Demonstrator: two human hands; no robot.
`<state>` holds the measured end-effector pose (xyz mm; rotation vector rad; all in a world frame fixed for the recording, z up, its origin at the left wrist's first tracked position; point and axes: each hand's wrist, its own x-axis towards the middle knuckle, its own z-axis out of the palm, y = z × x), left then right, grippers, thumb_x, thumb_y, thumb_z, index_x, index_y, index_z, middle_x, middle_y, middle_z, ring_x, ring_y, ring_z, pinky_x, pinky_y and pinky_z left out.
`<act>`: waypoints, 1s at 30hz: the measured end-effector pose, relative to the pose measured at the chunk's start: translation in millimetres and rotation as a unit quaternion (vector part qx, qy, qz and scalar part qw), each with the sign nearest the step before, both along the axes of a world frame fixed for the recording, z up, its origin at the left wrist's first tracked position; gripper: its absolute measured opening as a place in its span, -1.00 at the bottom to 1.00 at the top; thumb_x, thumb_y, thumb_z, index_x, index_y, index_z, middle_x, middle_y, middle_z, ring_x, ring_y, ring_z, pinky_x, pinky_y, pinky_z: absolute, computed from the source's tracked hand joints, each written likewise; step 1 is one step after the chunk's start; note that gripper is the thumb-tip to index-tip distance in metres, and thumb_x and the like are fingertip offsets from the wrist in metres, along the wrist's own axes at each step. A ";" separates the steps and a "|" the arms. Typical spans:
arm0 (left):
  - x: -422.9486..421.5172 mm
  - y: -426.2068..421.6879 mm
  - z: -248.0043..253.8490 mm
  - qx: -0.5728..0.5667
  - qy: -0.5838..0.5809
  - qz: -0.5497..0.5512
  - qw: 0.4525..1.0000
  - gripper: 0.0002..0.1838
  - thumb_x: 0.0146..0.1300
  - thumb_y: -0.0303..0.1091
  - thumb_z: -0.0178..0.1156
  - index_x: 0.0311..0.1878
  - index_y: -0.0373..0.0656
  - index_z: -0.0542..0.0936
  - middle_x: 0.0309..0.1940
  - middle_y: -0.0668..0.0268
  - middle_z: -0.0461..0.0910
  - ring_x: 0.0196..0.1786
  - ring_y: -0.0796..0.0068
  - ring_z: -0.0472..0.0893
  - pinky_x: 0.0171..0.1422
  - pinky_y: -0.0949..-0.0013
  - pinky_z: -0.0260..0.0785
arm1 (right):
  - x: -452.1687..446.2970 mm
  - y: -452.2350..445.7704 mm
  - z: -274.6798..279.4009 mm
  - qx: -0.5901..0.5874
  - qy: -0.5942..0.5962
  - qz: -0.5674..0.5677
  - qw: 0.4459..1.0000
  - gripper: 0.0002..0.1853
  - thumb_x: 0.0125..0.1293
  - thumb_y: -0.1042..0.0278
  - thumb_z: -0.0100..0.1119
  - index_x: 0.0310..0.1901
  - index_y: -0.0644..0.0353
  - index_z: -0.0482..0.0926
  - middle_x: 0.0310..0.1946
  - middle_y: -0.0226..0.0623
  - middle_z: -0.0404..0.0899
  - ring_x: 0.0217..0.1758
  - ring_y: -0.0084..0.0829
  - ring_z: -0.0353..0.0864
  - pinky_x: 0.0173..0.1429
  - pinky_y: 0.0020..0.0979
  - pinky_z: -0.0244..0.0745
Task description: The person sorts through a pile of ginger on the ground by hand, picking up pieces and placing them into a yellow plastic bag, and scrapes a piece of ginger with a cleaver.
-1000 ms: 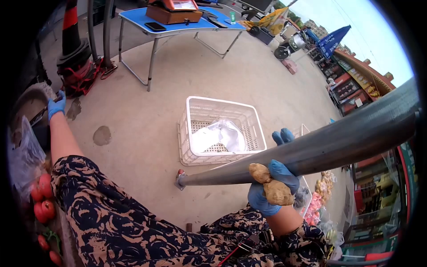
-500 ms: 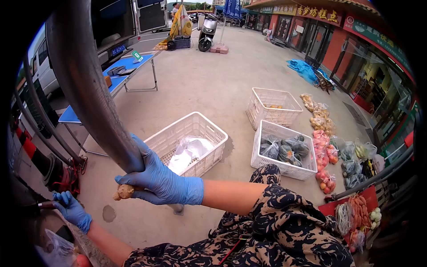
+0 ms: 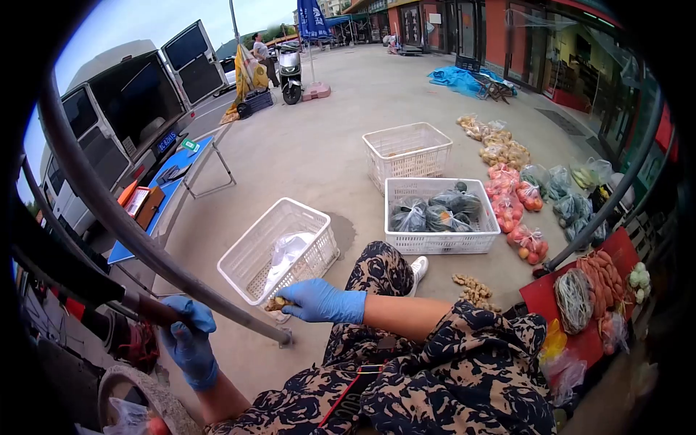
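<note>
In the head view, my right hand [image 3: 319, 301], in a blue glove, pinches a knobbly piece of ginger [image 3: 276, 304] at its fingertips. Behind the ginger is the near edge of a white plastic crate [image 3: 272, 217] with a crumpled white bag [image 3: 291, 250] inside. Also gloved, my left hand [image 3: 190, 341] is closed around a brown handle [image 3: 150, 309]. A broad dark part joins the handle at the left; its kind I cannot make out. More ginger [image 3: 475, 292] lies in a pile on the ground to the right.
A grey metal pole [image 3: 163, 262] slants down between me and the crate. Another white crate [image 3: 442, 243] holds bagged dark produce; a third crate [image 3: 406, 134] stands behind. Bagged tomatoes [image 3: 528, 245] lie at right. A blue folding table [image 3: 168, 199] and a van stand left.
The view has turned and shifted, bringing the ginger pile into sight. My right hand, with the ginger, is now clear of the pole. My left hand now wraps more fully around the handle.
</note>
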<state>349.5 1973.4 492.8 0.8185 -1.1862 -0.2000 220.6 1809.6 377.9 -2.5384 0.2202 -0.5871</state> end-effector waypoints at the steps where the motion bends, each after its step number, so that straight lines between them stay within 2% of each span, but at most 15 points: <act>1: -17.9 -10.5 -0.8 0.052 0.002 -0.044 0.998 -0.57 0.12 -0.01 0.10 -0.20 -0.24 0.37 -0.57 0.35 0.37 -0.58 0.59 0.37 -0.53 0.61 0.12 | -16.7 -6.8 -1.1 -0.004 0.005 -0.026 1.000 -0.69 0.14 0.17 0.01 -0.12 0.13 0.41 -0.48 -0.08 0.48 -0.40 -0.09 0.51 -0.33 -0.23 0.41; 5: -80.2 -71.9 -23.5 0.245 -0.041 -0.259 0.933 -0.52 0.09 0.03 0.12 -0.21 -0.24 0.38 -0.55 0.34 0.43 -0.55 0.62 0.41 -0.53 0.63 0.14 | -102.0 -27.6 -11.7 0.044 -0.040 -0.189 0.980 -0.73 0.13 0.17 -0.01 -0.24 0.19 0.41 -0.46 -0.02 0.50 -0.35 -0.02 0.49 -0.29 -0.17 0.39; 6: -102.5 -93.5 -32.9 0.273 -0.068 -0.309 0.909 -0.52 0.09 0.06 0.11 -0.23 -0.23 0.38 -0.57 0.36 0.41 -0.56 0.64 0.38 -0.53 0.62 0.14 | -129.1 -29.0 -11.4 0.080 -0.025 -0.234 0.969 -0.65 0.14 0.19 -0.02 -0.08 0.19 0.37 -0.45 0.02 0.49 -0.35 -0.02 0.50 -0.30 -0.15 0.40; 8: -141.9 -139.7 -62.2 0.311 -0.079 -0.388 0.864 -0.49 0.06 0.03 0.15 -0.18 -0.27 0.37 -0.51 0.30 0.47 -0.44 0.55 0.49 -0.36 0.56 0.27 | -175.1 -34.2 -36.7 0.099 -0.118 -0.315 0.937 -0.65 0.15 0.25 -0.14 -0.07 0.27 0.28 -0.42 0.12 0.47 -0.31 0.06 0.47 -0.21 -0.10 0.35; 12: -213.5 -219.7 -114.2 0.355 -0.052 -0.529 0.769 -0.67 0.20 -0.15 0.03 -0.18 -0.27 0.41 -0.32 0.38 0.42 -0.26 0.61 0.36 -0.11 0.53 0.21 | -250.4 -37.8 -77.0 0.208 -0.099 -0.544 0.807 -0.70 0.19 0.26 -0.14 -0.11 0.26 0.28 -0.40 0.12 0.47 -0.28 0.03 0.48 -0.18 -0.14 0.36; 13: -230.5 -230.9 -115.7 0.323 -0.124 -0.506 0.790 -0.71 0.23 -0.22 -0.02 -0.17 -0.28 0.41 -0.25 0.35 0.43 -0.22 0.59 0.35 -0.07 0.50 0.19 | -265.8 -33.0 -81.8 0.190 -0.119 -0.550 0.804 -0.72 0.18 0.27 -0.12 -0.14 0.27 0.31 -0.42 0.09 0.48 -0.32 -0.02 0.50 -0.21 -0.17 0.37; 15: -267.2 -264.4 -164.1 0.339 -0.105 -0.579 0.734 -0.77 0.23 -0.28 -0.04 -0.18 -0.26 0.41 -0.13 0.31 0.40 -0.17 0.56 0.35 -0.02 0.45 0.18 | -294.9 -24.8 -90.8 0.150 -0.155 -0.555 0.803 -0.76 0.15 0.31 -0.06 -0.21 0.28 0.36 -0.46 0.03 0.50 -0.39 -0.12 0.53 -0.27 -0.24 0.40; 17: -313.1 -290.3 -189.8 0.394 -0.063 -0.659 0.638 -0.76 0.22 -0.29 -0.03 -0.16 -0.26 0.41 -0.06 0.26 0.36 -0.09 0.54 0.35 0.04 0.43 0.14 | -322.8 -25.1 -90.2 0.249 -0.189 -0.607 0.731 -0.78 0.15 0.32 -0.02 -0.22 0.26 0.38 -0.50 -0.10 0.50 -0.48 -0.31 0.51 -0.36 -0.34 0.40; 19: -335.6 -304.3 -213.1 0.375 -0.064 -0.704 0.599 -0.67 0.23 -0.25 -0.02 -0.04 -0.27 0.38 -0.11 0.29 0.39 -0.08 0.53 0.35 0.08 0.41 0.12 | -329.7 -28.0 -94.8 0.336 -0.243 -0.622 0.664 -0.79 0.17 0.35 0.03 -0.18 0.23 0.40 -0.57 -0.33 0.46 -0.55 -0.61 0.41 -0.47 -0.54 0.34; 21: -352.9 -320.5 -221.8 0.397 -0.042 -0.742 0.538 -0.54 0.23 -0.22 0.00 0.13 -0.28 0.29 -0.15 0.31 0.43 -0.09 0.55 0.37 0.06 0.43 0.16 | -344.7 -38.2 -106.4 0.404 -0.297 -0.591 0.632 -0.79 0.18 0.36 0.02 -0.16 0.23 0.40 -0.60 -0.38 0.44 -0.57 -0.62 0.39 -0.49 -0.56 0.32; 24: -368.8 -347.3 -241.2 0.455 -0.053 -0.774 0.438 -0.61 0.16 -0.07 0.06 -0.12 -0.21 0.41 -0.16 0.30 0.45 -0.07 0.43 0.43 0.02 0.39 0.24 | -362.1 -51.7 -130.1 0.436 -0.352 -0.585 0.586 -0.78 0.24 0.30 -0.03 -0.13 0.20 0.40 -0.62 -0.47 0.40 -0.61 -0.68 0.34 -0.54 -0.62 0.26; 25: -374.4 -353.3 -248.0 0.473 -0.048 -0.785 0.398 -0.57 0.13 -0.06 0.09 -0.09 -0.23 0.40 -0.21 0.29 0.47 -0.11 0.40 0.46 0.00 0.36 0.28 | -370.1 -54.8 -143.2 0.440 -0.381 -0.584 0.565 -0.77 0.24 0.28 -0.04 -0.12 0.19 0.40 -0.61 -0.47 0.41 -0.62 -0.69 0.34 -0.55 -0.63 0.25; 28: -380.3 -360.2 -256.8 0.490 -0.083 -0.792 0.354 -0.56 0.14 -0.07 0.08 -0.09 -0.26 0.40 -0.22 0.24 0.49 -0.12 0.38 0.47 0.04 0.34 0.28 | -379.4 -58.9 -149.6 0.453 -0.370 -0.611 0.534 -0.71 0.25 0.19 -0.04 -0.07 0.15 0.41 -0.54 -0.48 0.43 -0.60 -0.72 0.35 -0.55 -0.68 0.26; 29: -385.3 -360.7 -272.9 0.493 -0.092 -0.790 0.353 -0.57 0.15 -0.07 0.07 -0.10 -0.26 0.42 -0.29 0.26 0.51 -0.23 0.45 0.48 -0.11 0.42 0.30 | -383.1 -58.4 -148.0 0.475 -0.347 -0.615 0.525 -0.69 0.24 0.19 -0.02 -0.04 0.15 0.39 -0.49 -0.46 0.46 -0.56 -0.74 0.37 -0.51 -0.69 0.30; 30: -387.1 -362.7 -275.3 0.501 -0.110 -0.782 0.353 -0.62 0.17 -0.13 0.06 -0.11 -0.27 0.42 -0.30 0.28 0.50 -0.24 0.48 0.47 -0.10 0.42 0.32 | -385.6 -57.5 -148.7 0.496 -0.326 -0.618 0.516 -0.66 0.23 0.19 0.00 0.00 0.15 0.38 -0.43 -0.44 0.48 -0.52 -0.75 0.40 -0.47 -0.69 0.33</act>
